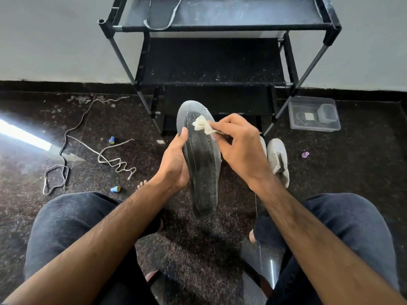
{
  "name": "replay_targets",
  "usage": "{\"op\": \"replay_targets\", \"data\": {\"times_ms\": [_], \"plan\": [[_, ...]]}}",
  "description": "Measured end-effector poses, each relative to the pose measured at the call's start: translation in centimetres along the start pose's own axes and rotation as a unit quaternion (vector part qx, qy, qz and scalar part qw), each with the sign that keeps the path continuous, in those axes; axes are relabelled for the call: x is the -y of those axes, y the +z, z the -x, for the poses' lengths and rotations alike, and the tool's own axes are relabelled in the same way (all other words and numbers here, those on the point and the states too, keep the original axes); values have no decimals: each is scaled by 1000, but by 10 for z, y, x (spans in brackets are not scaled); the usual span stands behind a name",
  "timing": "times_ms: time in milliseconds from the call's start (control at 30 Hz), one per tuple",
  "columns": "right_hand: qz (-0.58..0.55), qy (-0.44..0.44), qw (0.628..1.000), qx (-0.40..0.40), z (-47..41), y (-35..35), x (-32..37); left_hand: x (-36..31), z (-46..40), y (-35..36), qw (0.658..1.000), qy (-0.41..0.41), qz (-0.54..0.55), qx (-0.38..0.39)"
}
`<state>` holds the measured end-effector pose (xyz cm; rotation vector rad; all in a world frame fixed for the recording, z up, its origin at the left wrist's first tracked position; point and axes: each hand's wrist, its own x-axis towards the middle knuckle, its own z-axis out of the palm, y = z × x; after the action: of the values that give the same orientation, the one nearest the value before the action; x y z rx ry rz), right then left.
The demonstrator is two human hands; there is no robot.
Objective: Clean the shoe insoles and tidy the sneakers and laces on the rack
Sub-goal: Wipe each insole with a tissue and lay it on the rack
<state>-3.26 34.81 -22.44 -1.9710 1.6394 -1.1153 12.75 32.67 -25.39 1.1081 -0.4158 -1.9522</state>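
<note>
The left hand (176,159) grips the dark insole (201,164) by its edge; the right hand's (240,146) fingers (222,126) pinch a crumpled tissue (201,125) against its upper part

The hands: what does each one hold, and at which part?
The left hand grips the insole by its left edge, near the middle. The right hand pinches a crumpled cloth by one end, against the insole's front part.

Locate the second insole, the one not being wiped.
Head view: the second insole lies on the shoe rack's top shelf, left side, its end overhanging the front bar.
</note>
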Motion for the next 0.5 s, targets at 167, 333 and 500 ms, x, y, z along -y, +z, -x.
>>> {"op": "replay_targets", "data": {"times_ms": [167, 333, 500], "plan": [[114, -88, 979, 145, 18, 31, 2, -4, -4, -5, 1000, 9, 23, -14], [44, -54, 939, 337, 25, 19, 5, -7, -11, -13, 998, 55, 2, -38], [-132, 115, 967, 187, 14, 3, -3, -13, -10, -7, 998, 44, -12, -46]]}}
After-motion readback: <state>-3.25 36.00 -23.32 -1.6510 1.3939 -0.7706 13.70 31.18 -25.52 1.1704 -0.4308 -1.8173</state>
